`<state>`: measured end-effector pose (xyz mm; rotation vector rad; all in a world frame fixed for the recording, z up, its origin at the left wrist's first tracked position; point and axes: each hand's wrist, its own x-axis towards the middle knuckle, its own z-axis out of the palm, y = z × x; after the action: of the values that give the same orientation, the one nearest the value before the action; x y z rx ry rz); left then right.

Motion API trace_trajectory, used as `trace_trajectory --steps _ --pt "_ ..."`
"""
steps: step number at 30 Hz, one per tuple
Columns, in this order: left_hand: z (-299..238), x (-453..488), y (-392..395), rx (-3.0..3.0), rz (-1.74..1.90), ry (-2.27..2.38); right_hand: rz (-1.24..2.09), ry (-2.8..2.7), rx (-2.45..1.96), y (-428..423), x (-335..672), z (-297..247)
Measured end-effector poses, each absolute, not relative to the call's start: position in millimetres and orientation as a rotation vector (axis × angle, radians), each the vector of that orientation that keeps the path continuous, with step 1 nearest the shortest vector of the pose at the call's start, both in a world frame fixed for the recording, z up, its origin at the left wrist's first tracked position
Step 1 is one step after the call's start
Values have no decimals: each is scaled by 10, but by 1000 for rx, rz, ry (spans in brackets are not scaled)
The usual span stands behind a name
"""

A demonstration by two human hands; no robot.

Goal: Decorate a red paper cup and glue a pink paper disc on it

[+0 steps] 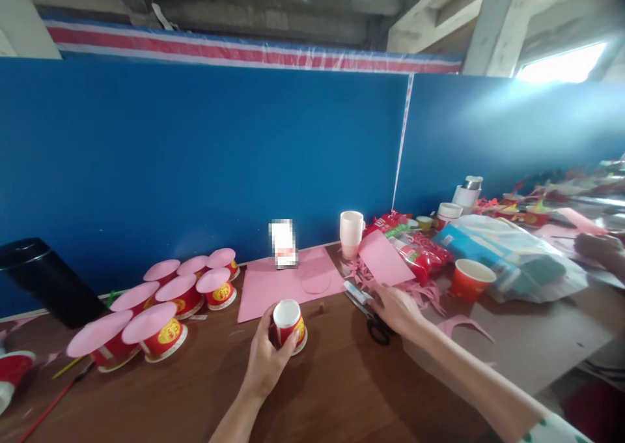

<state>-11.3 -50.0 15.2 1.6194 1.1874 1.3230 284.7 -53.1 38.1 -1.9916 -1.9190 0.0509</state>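
Note:
My left hand (266, 358) is wrapped round a red paper cup (296, 329) with a yellow emblem. The cup stands upside down, its white base facing up, just above or on the table. Over to the right, my right hand (393, 309) has its fingers bent at the end of a small white and blue tube (358, 292), which looks like glue. The thumb is hidden. Beneath that hand lie black-handled scissors (378, 331). Behind the cup is a pink paper sheet (273, 286) with a circle marked on it.
On the left stand several upturned red cups topped with pink paper discs (149, 322), near a black bottle (51, 283). To the right are stacked white cups (351, 234), a red packet (415, 247), an orange cup (471, 280), a plastic bag (517, 260) and another person's hand (598, 251).

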Motion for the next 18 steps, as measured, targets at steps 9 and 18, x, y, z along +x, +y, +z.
trace_trajectory --steps 9,18 --pt "149 -106 -490 1723 1308 1250 -183 -2026 -1948 -343 2458 494" --pt "129 -101 -497 1711 1315 1287 -161 -2001 -1978 -283 2440 478"
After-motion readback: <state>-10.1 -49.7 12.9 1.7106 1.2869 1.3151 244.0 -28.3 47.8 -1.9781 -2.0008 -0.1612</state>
